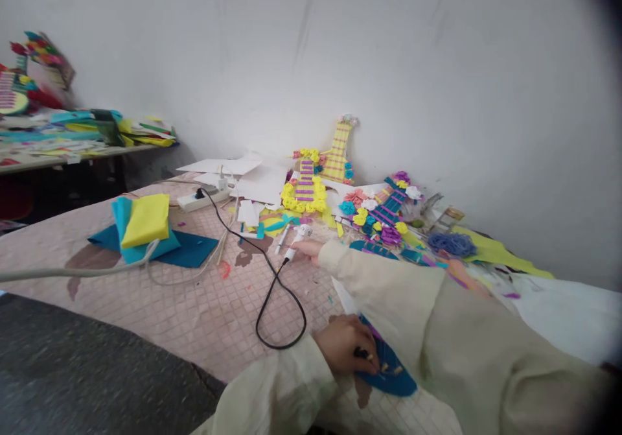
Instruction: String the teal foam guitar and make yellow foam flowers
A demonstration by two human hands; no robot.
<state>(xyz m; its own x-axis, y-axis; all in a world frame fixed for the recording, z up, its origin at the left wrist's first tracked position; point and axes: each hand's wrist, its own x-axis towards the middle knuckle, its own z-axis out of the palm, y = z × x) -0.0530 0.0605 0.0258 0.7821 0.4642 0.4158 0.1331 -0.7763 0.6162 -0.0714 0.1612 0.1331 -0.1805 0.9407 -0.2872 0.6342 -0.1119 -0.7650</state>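
At the middle of the head view, my right hand point(308, 251) is closed on a white hot glue gun point(299, 235), low over the table. Its black cord point(260, 305) loops across the tablecloth. My left hand point(345, 345) rests nearer to me with curled fingers, against a dark blue felt piece point(396, 382) that carries small yellowish bits and a purple strip. Something small, black and yellow shows at its fingertips, too small to name. My right forearm crosses above the felt and hides part of it.
A white power strip point(203, 198) lies behind the cord. Folded yellow cloth point(146, 220) sits on blue cloth at left. Decorated guitar-like crafts point(305, 185) lean near the wall. Blue yarn point(451, 244) lies at right. A second table point(87, 153) stands far left.
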